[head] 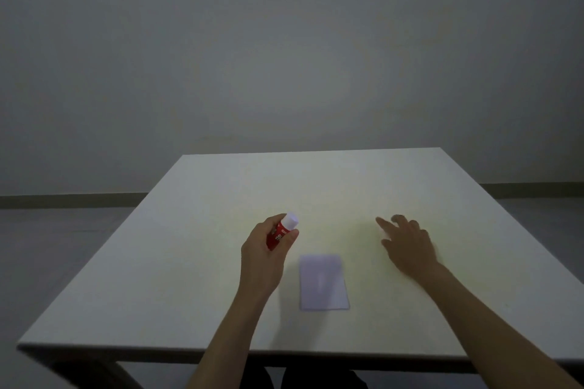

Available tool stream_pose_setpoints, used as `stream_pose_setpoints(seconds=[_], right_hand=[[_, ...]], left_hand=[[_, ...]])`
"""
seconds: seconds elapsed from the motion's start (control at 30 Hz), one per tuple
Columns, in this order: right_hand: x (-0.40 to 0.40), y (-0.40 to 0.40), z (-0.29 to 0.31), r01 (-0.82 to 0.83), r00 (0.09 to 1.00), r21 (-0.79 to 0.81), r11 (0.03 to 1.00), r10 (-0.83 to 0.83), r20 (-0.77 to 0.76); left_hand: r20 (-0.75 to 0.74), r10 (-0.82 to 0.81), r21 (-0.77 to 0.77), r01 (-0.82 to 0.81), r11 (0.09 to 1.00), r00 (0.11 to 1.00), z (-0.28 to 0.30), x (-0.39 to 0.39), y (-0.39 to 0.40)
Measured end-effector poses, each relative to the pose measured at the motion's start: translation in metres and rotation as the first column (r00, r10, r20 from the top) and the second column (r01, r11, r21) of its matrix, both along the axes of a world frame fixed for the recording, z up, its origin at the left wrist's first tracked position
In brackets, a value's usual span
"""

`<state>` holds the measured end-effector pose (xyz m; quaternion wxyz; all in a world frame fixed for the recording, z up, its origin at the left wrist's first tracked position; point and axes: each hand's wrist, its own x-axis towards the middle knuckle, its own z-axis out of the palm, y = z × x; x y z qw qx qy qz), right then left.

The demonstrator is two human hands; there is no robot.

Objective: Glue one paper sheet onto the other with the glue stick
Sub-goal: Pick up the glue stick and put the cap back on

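Observation:
A red glue stick [278,235] with a white cap sits in my left hand [264,254], held tilted just above the white table [177,262], cap pointing up and away. A small pale lavender paper sheet [323,282] lies flat on the table between my two forearms, to the right of my left wrist. My right hand [406,245] is over the table to the right of the sheet, fingers spread, fingertips touching or hovering at the surface. It is blurred. A second sheet is not distinguishable; a faint pale patch shows under the right fingertips.
The table's near edge [221,352] runs across the bottom of the view and its left edge slants away toward the back. Beyond the far edge is a grey wall [284,57] and dark floor. My knees show below the table front.

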<state>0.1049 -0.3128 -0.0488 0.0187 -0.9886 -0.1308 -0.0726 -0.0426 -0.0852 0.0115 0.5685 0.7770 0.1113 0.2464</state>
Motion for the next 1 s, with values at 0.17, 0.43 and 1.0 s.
stream_pose_setpoints(seconds=[0.17,0.43,1.0], right_hand=[[-0.018,0.017,0.025,-0.093,0.992,0.525,0.846,0.122,-0.021],[-0.075,0.068,0.099,-0.114,0.838,0.976,0.188,0.546,-0.007],[-0.086,0.072,0.093,-0.422,0.872,0.527,0.738,0.489,0.013]], left_hand=[[-0.013,-0.077,0.087,0.077,0.993,0.997,-0.003,-0.003,-0.003],[-0.022,-0.058,0.198,0.061,0.978,0.998,-0.003,0.003,-0.008],[-0.049,-0.108,0.273,0.117,0.955,0.993,-0.004,-0.007,-0.014]])
